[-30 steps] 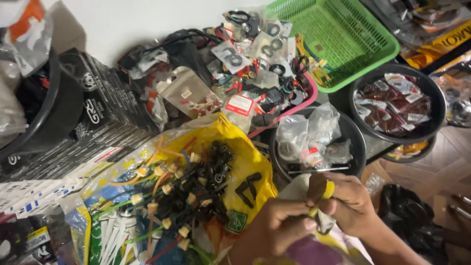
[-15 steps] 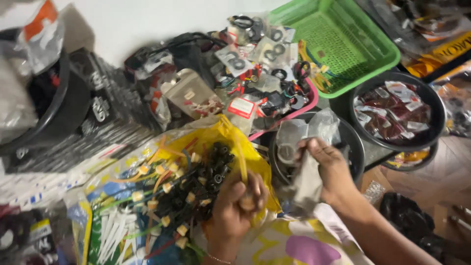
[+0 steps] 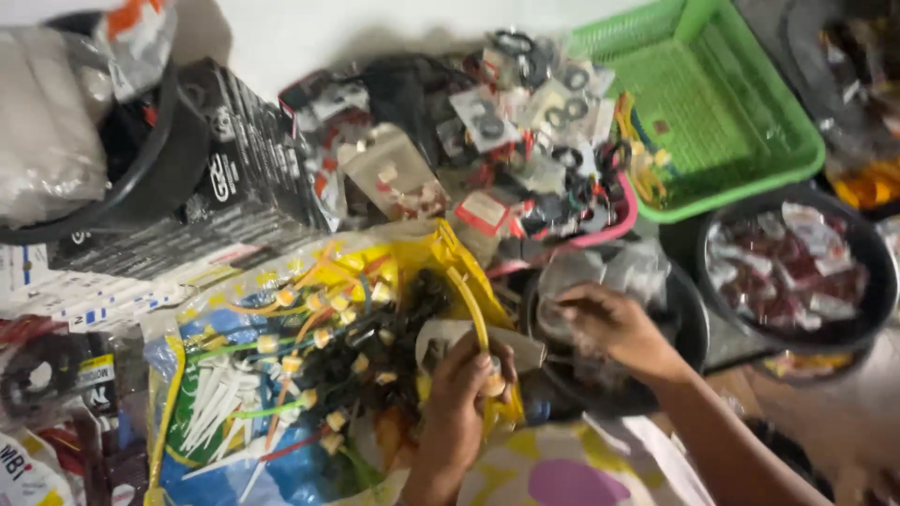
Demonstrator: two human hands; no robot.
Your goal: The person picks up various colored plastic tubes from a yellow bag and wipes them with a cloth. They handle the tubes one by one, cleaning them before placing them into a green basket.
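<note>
The left hand (image 3: pixel 464 389) is closed, fingers clamped on a small yellow-capped part (image 3: pixel 493 379), at the near right edge of the open yellow plastic bag (image 3: pixel 441 258). This bag lies near the middle of the scene and contains black wiring pieces with yellow and white connectors (image 3: pixel 361 351). White cable ties (image 3: pixel 211 403) lie in the bag's left portion.

The right hand (image 3: pixel 614 328) reaches into the round black plastic bowl (image 3: pixel 689 323), just right of the yellow bag. Its fingers are bent over clear plastic packets (image 3: pixel 600 272) in the bowl; whether they grip a packet cannot be determined.

Further right stands a second round black bowl (image 3: pixel 877 281) holding dark red packets. A green plastic mesh basket (image 3: pixel 722 103) sits at far right. A pile of small bagged black rings (image 3: pixel 525 103) occupies the far centre.
</note>
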